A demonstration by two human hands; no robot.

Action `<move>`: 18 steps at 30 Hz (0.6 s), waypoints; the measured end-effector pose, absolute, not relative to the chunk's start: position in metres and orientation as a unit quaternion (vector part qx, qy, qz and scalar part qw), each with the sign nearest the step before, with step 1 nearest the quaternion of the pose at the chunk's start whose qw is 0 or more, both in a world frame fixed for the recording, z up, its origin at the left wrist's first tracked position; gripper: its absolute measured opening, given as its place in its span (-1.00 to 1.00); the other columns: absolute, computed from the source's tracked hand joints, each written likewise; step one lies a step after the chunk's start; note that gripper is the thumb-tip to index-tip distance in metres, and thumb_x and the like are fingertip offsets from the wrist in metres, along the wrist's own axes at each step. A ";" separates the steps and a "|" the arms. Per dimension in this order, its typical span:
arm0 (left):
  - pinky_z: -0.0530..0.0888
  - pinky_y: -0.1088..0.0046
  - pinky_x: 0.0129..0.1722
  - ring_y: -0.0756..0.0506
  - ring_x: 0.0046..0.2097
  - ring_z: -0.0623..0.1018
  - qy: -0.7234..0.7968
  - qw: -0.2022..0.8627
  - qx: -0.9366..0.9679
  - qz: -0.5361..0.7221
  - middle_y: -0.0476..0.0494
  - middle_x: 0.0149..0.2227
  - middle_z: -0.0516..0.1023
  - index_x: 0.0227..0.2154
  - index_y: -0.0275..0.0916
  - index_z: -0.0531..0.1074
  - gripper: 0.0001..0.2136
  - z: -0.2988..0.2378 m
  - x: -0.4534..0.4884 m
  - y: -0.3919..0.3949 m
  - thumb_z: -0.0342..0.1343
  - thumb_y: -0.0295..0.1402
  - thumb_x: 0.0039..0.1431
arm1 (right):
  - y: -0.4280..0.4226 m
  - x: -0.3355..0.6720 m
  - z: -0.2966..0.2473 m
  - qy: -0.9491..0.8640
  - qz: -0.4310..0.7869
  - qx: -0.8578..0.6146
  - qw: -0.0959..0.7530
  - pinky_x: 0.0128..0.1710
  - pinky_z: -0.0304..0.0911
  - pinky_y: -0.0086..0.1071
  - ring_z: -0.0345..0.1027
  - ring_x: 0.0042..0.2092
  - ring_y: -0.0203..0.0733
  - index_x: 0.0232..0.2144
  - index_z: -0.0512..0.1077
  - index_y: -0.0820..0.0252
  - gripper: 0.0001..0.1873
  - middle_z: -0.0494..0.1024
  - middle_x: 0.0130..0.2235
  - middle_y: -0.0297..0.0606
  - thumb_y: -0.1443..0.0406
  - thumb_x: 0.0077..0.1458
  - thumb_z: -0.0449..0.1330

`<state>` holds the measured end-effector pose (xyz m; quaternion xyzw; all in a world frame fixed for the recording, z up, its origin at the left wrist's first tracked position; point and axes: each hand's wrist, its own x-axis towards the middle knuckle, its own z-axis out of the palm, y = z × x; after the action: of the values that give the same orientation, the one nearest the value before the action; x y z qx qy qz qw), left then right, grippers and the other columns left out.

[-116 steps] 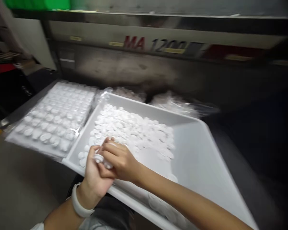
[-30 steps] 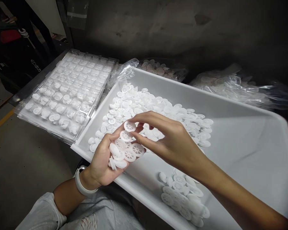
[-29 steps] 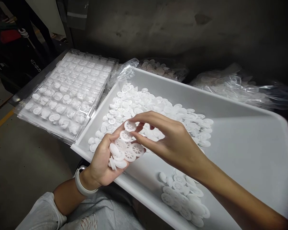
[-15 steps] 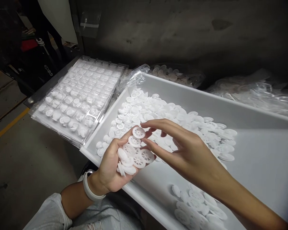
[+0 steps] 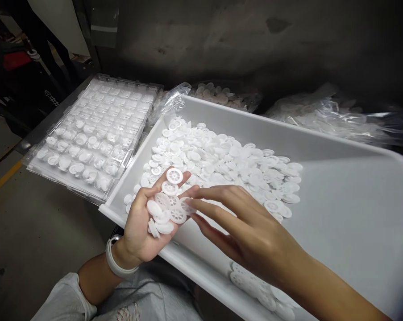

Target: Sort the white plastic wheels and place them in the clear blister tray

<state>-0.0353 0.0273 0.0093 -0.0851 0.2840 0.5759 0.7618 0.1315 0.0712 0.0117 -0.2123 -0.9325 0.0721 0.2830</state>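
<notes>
My left hand (image 5: 139, 232) is palm up with its fingers curled around several small white plastic wheels (image 5: 161, 216), spoked discs lying in a loose pile. One wheel (image 5: 174, 175) sits uppermost near the fingertips. From the right, my right hand (image 5: 244, 227) reaches over with thumb and fingers apart; its fingertips touch the edge of a wheel on the right side of the pile. Beneath both hands is a large light grey bin (image 5: 338, 214). A broad heap of the same white wheels (image 5: 218, 156) covers its far left part.
A clear compartment tray (image 5: 97, 120) with white pieces in its front pockets stands left of the bin. Neat rows of wheels (image 5: 255, 285) lie along the bin's near wall. Plastic bags of parts (image 5: 325, 113) rest behind it. A person's legs (image 5: 50, 40) show at upper left.
My right hand has moved down from the uppermost wheels to the wheel at the pile's right edge. The whole view has shifted, so the bin and tray appear further left.
</notes>
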 end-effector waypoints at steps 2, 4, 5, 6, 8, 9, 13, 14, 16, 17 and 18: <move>0.47 0.38 0.04 -0.12 0.03 0.58 0.286 0.762 -0.081 0.576 -0.14 0.13 0.52 0.13 -0.23 0.37 -0.58 0.010 -0.036 0.028 -0.10 -0.35 0.25 | 0.071 0.131 0.010 -0.935 0.079 -0.214 0.271 -0.28 0.36 -0.24 0.43 -0.19 -0.12 -0.09 0.37 0.26 -0.75 0.53 -0.15 -0.07 0.43 0.15 0.21; 0.41 0.34 0.14 -0.13 0.08 0.55 0.287 0.763 -0.076 0.575 -0.15 0.15 0.49 0.13 -0.22 0.38 -0.58 0.010 -0.036 0.028 -0.11 -0.35 0.25 | 0.072 0.130 0.009 -0.934 0.089 -0.217 0.271 -0.29 0.36 -0.25 0.43 -0.20 -0.12 -0.12 0.38 0.27 -0.78 0.54 -0.16 -0.08 0.40 0.16 0.22; 0.38 0.32 0.17 -0.14 0.10 0.54 0.288 0.765 -0.073 0.572 -0.14 0.16 0.48 0.12 -0.22 0.39 -0.59 0.010 -0.036 0.028 -0.11 -0.35 0.25 | 0.072 0.130 0.009 -0.932 0.095 -0.219 0.272 -0.29 0.37 -0.26 0.43 -0.20 -0.13 -0.12 0.39 0.26 -0.79 0.54 -0.16 -0.09 0.40 0.16 0.22; 0.36 0.31 0.20 -0.14 0.12 0.52 0.288 0.767 -0.070 0.570 -0.14 0.16 0.48 0.11 -0.23 0.41 -0.59 0.010 -0.036 0.028 -0.11 -0.35 0.25 | 0.072 0.130 0.008 -0.930 0.100 -0.221 0.276 -0.28 0.37 -0.27 0.43 -0.20 -0.14 -0.12 0.39 0.25 -0.79 0.54 -0.17 -0.10 0.41 0.16 0.22; 0.31 0.31 0.25 -0.15 0.16 0.49 0.285 0.770 -0.063 0.567 -0.14 0.16 0.48 0.08 -0.24 0.44 -0.60 0.010 -0.036 0.027 -0.11 -0.34 0.25 | 0.072 0.130 0.007 -0.925 0.115 -0.226 0.282 -0.26 0.38 -0.28 0.43 -0.19 -0.15 -0.09 0.38 0.23 -0.76 0.55 -0.16 -0.11 0.42 0.16 0.20; 0.29 0.30 0.26 -0.15 0.18 0.47 0.284 0.771 -0.059 0.566 -0.14 0.16 0.48 0.07 -0.24 0.45 -0.61 0.009 -0.036 0.027 -0.10 -0.33 0.25 | 0.072 0.130 0.007 -0.922 0.122 -0.228 0.287 -0.25 0.39 -0.28 0.44 -0.18 -0.15 -0.07 0.37 0.22 -0.74 0.55 -0.16 -0.12 0.43 0.16 0.20; 0.28 0.18 0.28 -0.19 0.25 0.41 0.286 0.773 -0.049 0.564 -0.11 0.18 0.47 0.11 -0.16 0.42 -0.60 0.008 -0.036 0.025 -0.07 -0.30 0.24 | 0.072 0.129 0.006 -0.908 0.129 -0.244 0.316 -0.24 0.40 -0.26 0.46 -0.18 -0.13 -0.02 0.31 0.18 -0.63 0.56 -0.20 -0.15 0.46 0.12 0.23; 0.29 0.14 0.27 -0.21 0.25 0.40 0.287 0.773 -0.050 0.564 -0.11 0.18 0.46 0.12 -0.14 0.41 -0.59 0.008 -0.035 0.025 -0.07 -0.30 0.24 | 0.072 0.129 0.006 -0.903 0.122 -0.252 0.326 -0.25 0.40 -0.26 0.45 -0.21 -0.14 -0.01 0.30 0.17 -0.61 0.56 -0.21 -0.17 0.46 0.12 0.23; 0.32 0.10 0.25 -0.23 0.26 0.39 0.284 0.772 -0.055 0.566 -0.14 0.18 0.46 0.13 -0.15 0.39 -0.58 0.008 -0.035 0.025 -0.07 -0.30 0.24 | 0.073 0.128 0.007 -0.894 0.110 -0.267 0.343 -0.26 0.39 -0.26 0.44 -0.24 -0.16 0.00 0.27 0.15 -0.58 0.55 -0.22 -0.19 0.47 0.12 0.23; 0.33 0.09 0.24 -0.23 0.25 0.40 0.282 0.771 -0.059 0.567 -0.15 0.18 0.47 0.14 -0.16 0.38 -0.58 0.008 -0.035 0.025 -0.08 -0.31 0.24 | 0.074 0.128 0.007 -0.890 0.106 -0.273 0.349 -0.26 0.39 -0.27 0.44 -0.25 -0.17 0.00 0.26 0.14 -0.58 0.55 -0.22 -0.20 0.47 0.12 0.23; 0.33 0.08 0.24 -0.23 0.24 0.41 0.279 0.771 -0.063 0.569 -0.16 0.17 0.47 0.14 -0.17 0.37 -0.58 0.008 -0.034 0.025 -0.08 -0.32 0.24 | 0.074 0.128 0.007 -0.887 0.103 -0.280 0.353 -0.26 0.39 -0.27 0.43 -0.24 -0.17 0.01 0.26 0.14 -0.58 0.54 -0.22 -0.20 0.47 0.13 0.23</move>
<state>-0.0344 0.0250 0.0079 -0.0632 0.2792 0.5685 0.7713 0.1276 0.0742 0.0075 -0.2798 -0.8868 0.1030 0.3532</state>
